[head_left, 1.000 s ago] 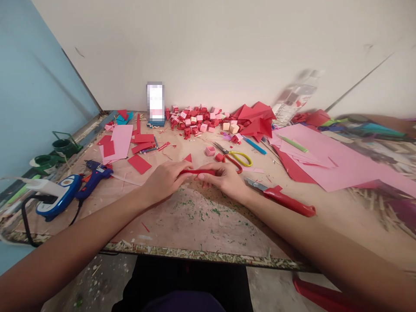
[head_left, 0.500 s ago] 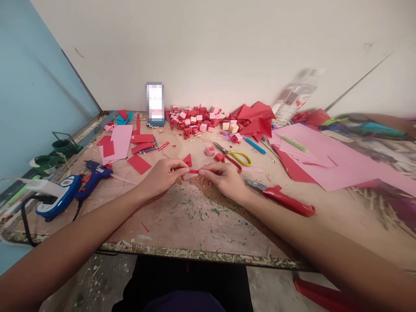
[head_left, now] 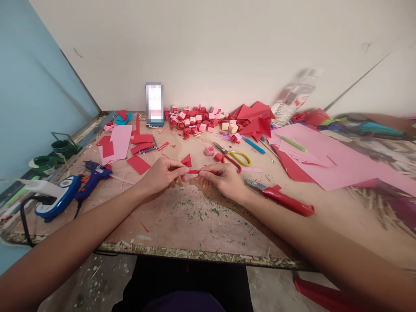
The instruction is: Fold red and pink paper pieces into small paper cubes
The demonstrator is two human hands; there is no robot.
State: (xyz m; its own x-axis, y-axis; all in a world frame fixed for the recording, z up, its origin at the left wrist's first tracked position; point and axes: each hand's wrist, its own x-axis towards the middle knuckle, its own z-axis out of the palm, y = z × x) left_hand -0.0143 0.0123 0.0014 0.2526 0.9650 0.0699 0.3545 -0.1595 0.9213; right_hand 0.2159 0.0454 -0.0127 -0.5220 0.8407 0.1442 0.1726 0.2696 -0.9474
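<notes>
Between my two hands a narrow red paper strip (head_left: 194,172) is stretched level above the board. My left hand (head_left: 167,173) pinches its left end, and my right hand (head_left: 221,178) pinches the right end. Just behind the fingers lies a small folded red paper piece (head_left: 186,160). Past my right hand are a small pink paper box (head_left: 209,150), a red paper cube (head_left: 219,157) and scissors (head_left: 239,157) with yellow and red handles. A red-handled knife (head_left: 287,200) lies beside my right forearm, its blade toward my wrist.
Behind my hands, red and pink paper cubes (head_left: 195,121) are heaped against the wall, next to a propped-up phone (head_left: 154,102). A blue glue gun (head_left: 94,177) and a blue power socket (head_left: 60,203) sit at left. Pink sheets (head_left: 338,160) and a bottle (head_left: 297,97) are at right.
Almost nothing differs. My fingers have shifted very slightly on the red paper strip, and both hands still hold it at the same place.
</notes>
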